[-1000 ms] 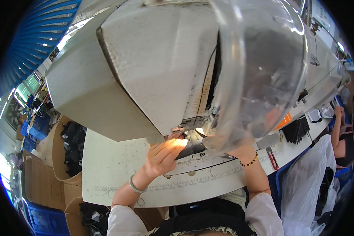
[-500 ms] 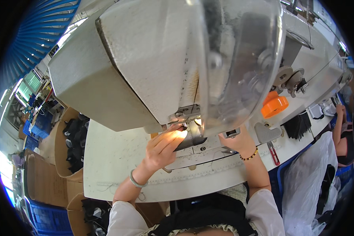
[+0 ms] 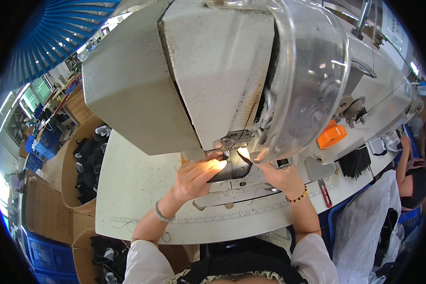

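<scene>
A dark, smooth piece of material [image 3: 231,171] with a seam line lies under the needle area of a large sewing machine [image 3: 222,71], lit by a small lamp. My left hand [image 3: 194,177] is closed on its left side, fingers pressed together at the edge close to the needle. On the other side, my right hand [image 3: 281,179] is near the piece's right end, its fingertips partly hidden behind the machine's clear guard [image 3: 307,94]. Whether those fingers touch the piece I cannot tell. Small metal snips [image 3: 271,189] lie by the right hand, mostly covered.
A red-handled tool [image 3: 325,193], an orange knob [image 3: 332,135] and a stack of black strips [image 3: 355,163] are to the right. Cardboard boxes [image 3: 70,177] of black pieces stand left. Clear plastic [image 3: 364,222] hangs at right, with another person [image 3: 409,175] beyond.
The view has shifted slightly. My right hand has come left toward the piece, and more of the piece's right end shows. My left hand stays at its left side.
</scene>
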`<state>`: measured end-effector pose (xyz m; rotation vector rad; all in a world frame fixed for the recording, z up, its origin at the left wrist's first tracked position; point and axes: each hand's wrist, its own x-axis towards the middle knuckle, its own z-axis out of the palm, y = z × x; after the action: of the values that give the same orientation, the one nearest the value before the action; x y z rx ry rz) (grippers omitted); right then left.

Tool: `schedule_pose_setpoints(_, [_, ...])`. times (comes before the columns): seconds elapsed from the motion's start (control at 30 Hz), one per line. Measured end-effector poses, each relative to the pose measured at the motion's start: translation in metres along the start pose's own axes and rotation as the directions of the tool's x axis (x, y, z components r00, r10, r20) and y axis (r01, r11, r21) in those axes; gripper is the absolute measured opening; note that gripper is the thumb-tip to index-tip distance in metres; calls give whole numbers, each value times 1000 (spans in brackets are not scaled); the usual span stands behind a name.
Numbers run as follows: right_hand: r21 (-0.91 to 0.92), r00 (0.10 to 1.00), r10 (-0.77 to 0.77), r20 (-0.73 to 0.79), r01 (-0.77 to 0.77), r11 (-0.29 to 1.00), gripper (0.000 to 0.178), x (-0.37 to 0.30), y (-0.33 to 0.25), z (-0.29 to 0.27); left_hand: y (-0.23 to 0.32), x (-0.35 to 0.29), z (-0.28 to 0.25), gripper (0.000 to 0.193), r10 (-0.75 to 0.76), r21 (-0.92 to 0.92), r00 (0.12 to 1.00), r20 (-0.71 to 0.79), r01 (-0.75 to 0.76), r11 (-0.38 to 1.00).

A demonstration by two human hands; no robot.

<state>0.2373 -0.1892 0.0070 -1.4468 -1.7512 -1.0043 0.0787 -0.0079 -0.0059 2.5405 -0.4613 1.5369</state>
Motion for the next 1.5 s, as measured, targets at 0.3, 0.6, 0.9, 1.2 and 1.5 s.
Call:
schedule_pose_setpoints(0.3, [6, 1000, 27, 5, -27, 1000, 22, -3, 2, 4, 1, -1, 0, 49, -36, 10, 999, 16, 36, 999])
schedule_pose_setpoints(0.6, [20, 999, 38, -6, -38, 999, 21, -4, 2, 5, 2, 4, 0, 40, -15, 20, 1000, 4, 15, 1000])
schedule_pose_setpoints(0.9, [152, 994, 102, 33, -105, 983, 16, -8, 8, 10, 6, 0, 1, 43, -46, 115, 999, 19, 44, 992])
schedule_pose_setpoints(1.2, [297, 973, 230, -13, -215, 930, 19, 3, 1, 2, 8, 1, 2, 43, -96, 77, 995, 3, 95, 992])
schedule_pose_setpoints(1.5, [405, 961, 270, 65, -272, 873, 29, 3, 9, 2, 8, 1, 4, 20, -36, 56, 999, 7, 35, 998])
